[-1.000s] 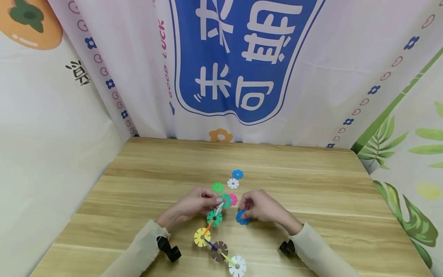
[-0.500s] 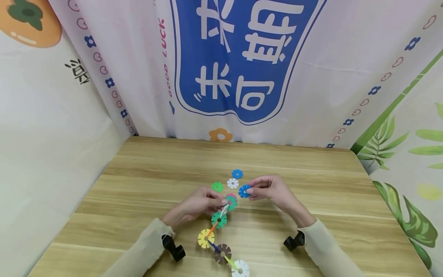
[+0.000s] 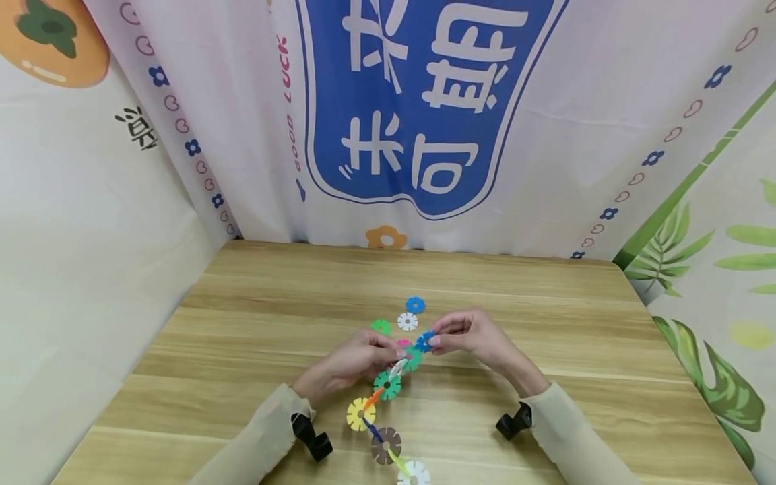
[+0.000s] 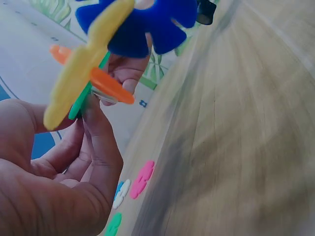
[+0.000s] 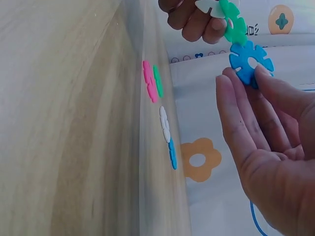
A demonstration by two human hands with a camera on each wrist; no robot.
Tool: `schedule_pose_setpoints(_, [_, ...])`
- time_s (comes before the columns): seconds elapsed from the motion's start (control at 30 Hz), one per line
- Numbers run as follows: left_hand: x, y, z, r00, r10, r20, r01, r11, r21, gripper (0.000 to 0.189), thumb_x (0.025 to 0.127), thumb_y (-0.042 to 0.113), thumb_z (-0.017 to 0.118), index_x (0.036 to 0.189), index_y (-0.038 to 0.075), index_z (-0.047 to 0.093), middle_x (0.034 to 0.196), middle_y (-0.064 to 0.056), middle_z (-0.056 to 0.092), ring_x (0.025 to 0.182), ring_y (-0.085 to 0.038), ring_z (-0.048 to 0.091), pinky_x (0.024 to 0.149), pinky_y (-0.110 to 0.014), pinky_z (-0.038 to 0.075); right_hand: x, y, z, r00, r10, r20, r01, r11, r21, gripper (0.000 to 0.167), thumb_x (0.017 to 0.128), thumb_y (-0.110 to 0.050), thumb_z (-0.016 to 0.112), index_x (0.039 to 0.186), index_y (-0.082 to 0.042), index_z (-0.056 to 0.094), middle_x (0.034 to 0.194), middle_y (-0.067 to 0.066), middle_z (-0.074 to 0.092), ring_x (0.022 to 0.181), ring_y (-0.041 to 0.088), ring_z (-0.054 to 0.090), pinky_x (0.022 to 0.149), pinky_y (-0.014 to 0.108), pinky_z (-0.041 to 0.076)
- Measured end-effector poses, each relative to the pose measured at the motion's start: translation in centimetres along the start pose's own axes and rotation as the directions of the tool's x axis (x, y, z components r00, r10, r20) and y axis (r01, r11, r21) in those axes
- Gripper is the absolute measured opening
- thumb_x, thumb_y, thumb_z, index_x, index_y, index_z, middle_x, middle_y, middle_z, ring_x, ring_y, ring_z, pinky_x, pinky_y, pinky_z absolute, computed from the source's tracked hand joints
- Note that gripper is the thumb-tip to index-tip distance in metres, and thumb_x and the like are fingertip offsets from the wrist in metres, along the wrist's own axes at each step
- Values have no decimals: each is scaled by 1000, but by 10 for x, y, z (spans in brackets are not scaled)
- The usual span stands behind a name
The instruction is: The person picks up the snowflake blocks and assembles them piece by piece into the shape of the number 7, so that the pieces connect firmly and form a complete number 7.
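A chain of notched plastic discs runs toward me over the table: a green end disc (image 3: 413, 359), a white one, another green disc (image 3: 387, 385), then orange, a yellow disc (image 3: 361, 414), dark blue, a brown disc (image 3: 386, 446), yellow-green and a white disc (image 3: 414, 474). My left hand (image 3: 366, 357) pinches the chain near its green end. Between thumb and fingers, my right hand (image 3: 475, 333) holds a blue disc (image 5: 250, 63). In the right wrist view the blue disc's edge meets the green end disc (image 5: 233, 22).
Loose discs lie on the wooden table (image 3: 273, 289) beyond the hands: a blue disc (image 3: 415, 305), a white disc (image 3: 407, 321), a light green disc (image 3: 380, 327) and a pink disc (image 5: 149, 82). A printed curtain (image 3: 515, 222) hangs behind the table.
My right hand has lifted the blue disc from near the table, carried it forward and then left to the chain's green end. My left hand has shifted slightly right with the chain.
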State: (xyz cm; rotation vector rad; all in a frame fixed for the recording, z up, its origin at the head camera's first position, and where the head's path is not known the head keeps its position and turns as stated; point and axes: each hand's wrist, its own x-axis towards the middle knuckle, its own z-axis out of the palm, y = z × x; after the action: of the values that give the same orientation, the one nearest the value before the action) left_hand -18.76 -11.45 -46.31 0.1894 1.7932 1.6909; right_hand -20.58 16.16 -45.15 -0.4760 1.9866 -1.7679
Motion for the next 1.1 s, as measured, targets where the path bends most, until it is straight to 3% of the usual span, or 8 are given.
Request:
schedule_pose_setpoints(0.2, [1,0,5,999,23,-23,-22,999,41,21,99,13,69,105,-6,77,81,3,67,72,-9,57,65,-19,50,0,3,0,999,11,35,-11,1000,1,27,92,-11,81,111,6,73,99,11,82,101,54,73,95,60,60])
schedule_pose_setpoints(0.3, [1,-1,9,998,45,-47,-43,998,49,22,98,11,70,103,-9,76,78,5,66,71,-8,56,63,-18,49,1,5,-1,998,2,60,-2,1000,-7,25,92,-8,80,108,9,72,99,15,81,98,51,76,94,60,60])
schedule_pose_setpoints(0.53, [0,-2,13,993,77,-86,-71,995,73,22,96,9,72,102,-12,76,78,5,66,70,-8,56,62,-18,48,4,4,-4,995,3,95,2,999,-44,20,92,-4,79,102,11,72,100,20,80,89,28,81,89,51,64])
schedule_pose_setpoints(0.83, [1,2,18,989,67,-128,-67,998,4,15,95,3,70,99,-10,75,77,3,63,68,-9,55,62,-17,48,8,2,-8,990,-23,136,31,998,-58,17,93,-1,76,102,13,71,99,21,80,87,24,81,85,43,66])
schedule_pose_setpoints(1.1, [-1,0,23,990,73,-122,-69,997,40,23,96,5,71,106,-14,75,75,6,67,65,-6,55,60,-17,47,7,2,-7,978,-21,210,30,999,-43,10,91,-1,78,97,7,76,95,17,81,87,29,81,84,45,66])
